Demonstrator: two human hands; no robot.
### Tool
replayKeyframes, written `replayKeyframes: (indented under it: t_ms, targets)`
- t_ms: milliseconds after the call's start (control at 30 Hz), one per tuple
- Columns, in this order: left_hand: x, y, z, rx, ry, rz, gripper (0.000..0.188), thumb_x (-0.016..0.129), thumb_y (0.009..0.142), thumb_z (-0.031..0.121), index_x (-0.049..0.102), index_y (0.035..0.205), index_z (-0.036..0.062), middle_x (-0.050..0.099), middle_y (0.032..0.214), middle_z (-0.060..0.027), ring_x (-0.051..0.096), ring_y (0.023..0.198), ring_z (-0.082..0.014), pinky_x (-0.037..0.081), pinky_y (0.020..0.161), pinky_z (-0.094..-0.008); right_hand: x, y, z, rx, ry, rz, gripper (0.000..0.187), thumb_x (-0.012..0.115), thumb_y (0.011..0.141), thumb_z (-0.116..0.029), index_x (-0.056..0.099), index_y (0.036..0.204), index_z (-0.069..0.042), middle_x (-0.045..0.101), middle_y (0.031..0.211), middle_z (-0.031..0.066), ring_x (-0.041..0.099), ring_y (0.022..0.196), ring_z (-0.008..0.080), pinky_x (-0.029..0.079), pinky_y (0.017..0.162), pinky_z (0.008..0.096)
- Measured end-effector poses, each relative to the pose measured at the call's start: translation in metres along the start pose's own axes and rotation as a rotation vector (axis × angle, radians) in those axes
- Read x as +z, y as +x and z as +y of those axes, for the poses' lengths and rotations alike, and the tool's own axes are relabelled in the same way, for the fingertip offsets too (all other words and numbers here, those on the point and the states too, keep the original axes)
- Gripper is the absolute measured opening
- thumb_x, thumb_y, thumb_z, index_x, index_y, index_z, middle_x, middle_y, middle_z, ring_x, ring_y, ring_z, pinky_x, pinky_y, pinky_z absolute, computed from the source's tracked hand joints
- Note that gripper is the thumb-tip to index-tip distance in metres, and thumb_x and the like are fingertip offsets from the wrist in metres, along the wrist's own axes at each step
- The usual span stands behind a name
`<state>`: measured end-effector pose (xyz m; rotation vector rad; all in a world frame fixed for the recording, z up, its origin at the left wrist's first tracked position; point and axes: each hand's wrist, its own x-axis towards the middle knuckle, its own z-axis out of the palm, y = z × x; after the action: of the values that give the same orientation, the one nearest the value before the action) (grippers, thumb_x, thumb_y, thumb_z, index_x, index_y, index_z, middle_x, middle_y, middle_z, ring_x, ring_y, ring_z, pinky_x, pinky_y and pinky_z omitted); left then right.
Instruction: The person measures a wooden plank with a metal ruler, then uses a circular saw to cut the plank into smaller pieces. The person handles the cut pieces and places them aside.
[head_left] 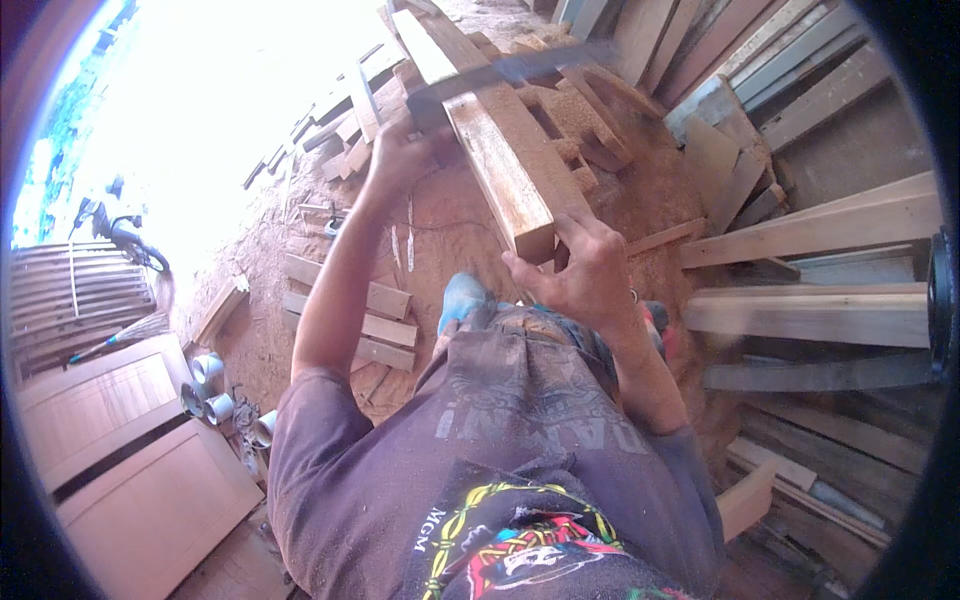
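Wooden beam (522,150): 1 | blurred dark tool (475,80): 1 | hands (583,265): 2

One held beam (503,165), one blurred tool (472,84), two pale panels (165,505), four pipe pieces (219,408), one motorbike (128,232)

beam (512,170): pale tan | shirt (400,440): purplish-grey, multicoloured print (535,545) | ground (455,245): reddish-brown

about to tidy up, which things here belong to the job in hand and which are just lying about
Job in hand:
long, squared pale wooden beam, near end held by the right hand
long, flat dark blurred tool across it, left hand at one end

Lying about:
flat tan wooden panels, lower left
pale grey hollow cylinders beside them
long pale wooden boards, right
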<state>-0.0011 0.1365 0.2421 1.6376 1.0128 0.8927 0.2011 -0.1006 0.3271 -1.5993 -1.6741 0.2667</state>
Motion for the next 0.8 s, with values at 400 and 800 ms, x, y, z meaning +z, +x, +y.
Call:
replayKeyframes:
  t_ms: [400, 800]
  targets:
    - [-0.035, 0.126, -0.082, -0.054, 0.063, -0.077, 0.035, 0.083, 0.098, 0.024, 0.077, 0.121, -0.0007, 0.081, 0.105, -0.0093, 0.077, 0.089, -0.0159, 0.060, 0.079, -0.0324, -0.038, 0.024, -0.020, 0.145, -0.005, -0.121, 0.046, 0.093, 0.070, -0.017, 0.077, 0.108, 0.005, 0.075, 0.097, 0.0189, 0.076, 0.081, 0.0307, 0.060, 0.069, 0.0400]
    - [-0.074, 0.258, -0.148, -0.111, 0.025, -0.059, 0.030, 0.082, 0.095, 0.017, 0.078, 0.120, 0.0011, 0.082, 0.103, -0.0090, 0.076, 0.094, -0.0160, 0.060, 0.085, -0.0345, -0.048, 0.031, -0.041, 0.366, -0.036, -0.187, 0.054, 0.093, 0.067, -0.019, 0.077, 0.112, 0.007, 0.077, 0.106, 0.0212, 0.077, 0.094, 0.0358, 0.061, 0.089, 0.0413]
